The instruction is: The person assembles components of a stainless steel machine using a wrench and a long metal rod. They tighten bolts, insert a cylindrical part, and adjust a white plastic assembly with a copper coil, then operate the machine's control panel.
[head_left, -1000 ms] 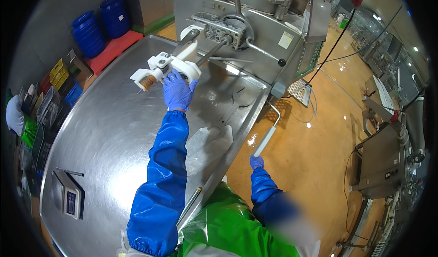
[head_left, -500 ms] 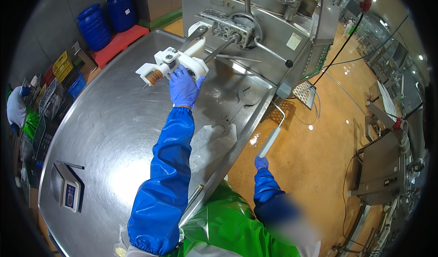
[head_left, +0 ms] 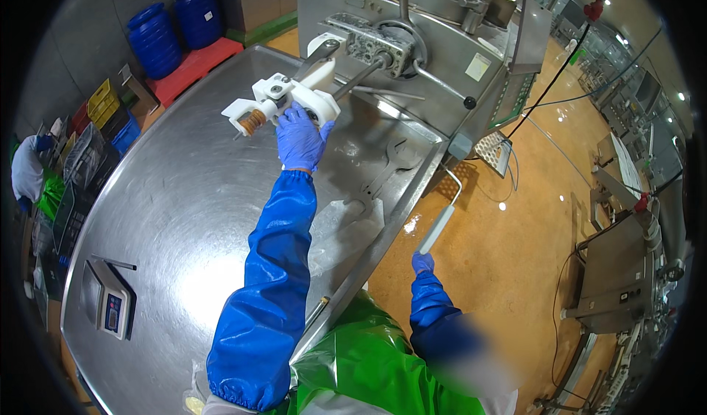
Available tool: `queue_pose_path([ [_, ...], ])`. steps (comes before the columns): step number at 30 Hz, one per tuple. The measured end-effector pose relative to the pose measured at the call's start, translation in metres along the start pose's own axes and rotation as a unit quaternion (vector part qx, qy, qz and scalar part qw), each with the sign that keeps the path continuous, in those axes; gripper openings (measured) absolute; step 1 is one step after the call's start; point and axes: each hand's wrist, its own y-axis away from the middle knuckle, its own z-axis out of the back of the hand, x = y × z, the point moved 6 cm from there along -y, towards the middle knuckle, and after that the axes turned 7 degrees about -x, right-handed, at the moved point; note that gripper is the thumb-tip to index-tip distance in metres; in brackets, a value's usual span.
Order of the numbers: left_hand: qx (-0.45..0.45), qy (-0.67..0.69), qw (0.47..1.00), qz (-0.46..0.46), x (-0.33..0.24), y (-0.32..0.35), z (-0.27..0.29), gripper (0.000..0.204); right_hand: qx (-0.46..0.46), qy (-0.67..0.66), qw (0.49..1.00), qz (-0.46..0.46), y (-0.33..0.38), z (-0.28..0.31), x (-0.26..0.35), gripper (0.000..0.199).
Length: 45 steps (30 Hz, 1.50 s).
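My left hand (head_left: 300, 138), in a purple glove, rests over a white plastic fitting (head_left: 321, 104) on the end of the metal filling pipe (head_left: 358, 78). Its fingers hook over the fitting and the thumb grips the right side; the fingertips are partly hidden. Left of them, a brown ribbed roll (head_left: 252, 122) sits on the same fitting. Lower right, beyond the table edge, my right hand (head_left: 422, 262) is closed at the lower end of a grey lever (head_left: 437, 229). A bent rod joins that lever to the steel machine (head_left: 442, 91).
A steel table (head_left: 184, 194) with a raised rim stretches below my left arm, carrying a small scale (head_left: 112, 310) and a flat metal tool (head_left: 398, 157). Blue barrels (head_left: 156, 43) stand on a red pallet (head_left: 193, 69). At far left a person (head_left: 31, 168) bends near crates.
The whole view has shifted very slightly. Both hands keep their places on the fitting and at the lever. The person at far left has moved a little.
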Motion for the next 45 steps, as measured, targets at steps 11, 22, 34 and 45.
queue_pose_path([
  [11, 0.011, 0.007, 1.000, 0.005, -0.003, 0.001, -0.001, 0.086, -0.019, 0.013, 1.000, 0.003, -0.007, -0.009, -0.008, 0.051],
  [22, 0.015, -0.006, 1.000, 0.004, 0.002, 0.000, 0.000, 0.086, 0.005, 0.022, 1.000, 0.021, -0.001, 0.000, 0.001, 0.053],
  [34, 0.009, -0.013, 1.000, 0.004, 0.000, 0.000, 0.001, 0.086, -0.021, 0.004, 1.000, 0.021, -0.001, -0.012, 0.000, 0.050],
  [45, 0.011, -0.002, 1.000, 0.004, 0.002, 0.001, 0.001, 0.086, 0.020, 0.012, 1.000, 0.002, 0.007, 0.006, 0.007, 0.052],
])
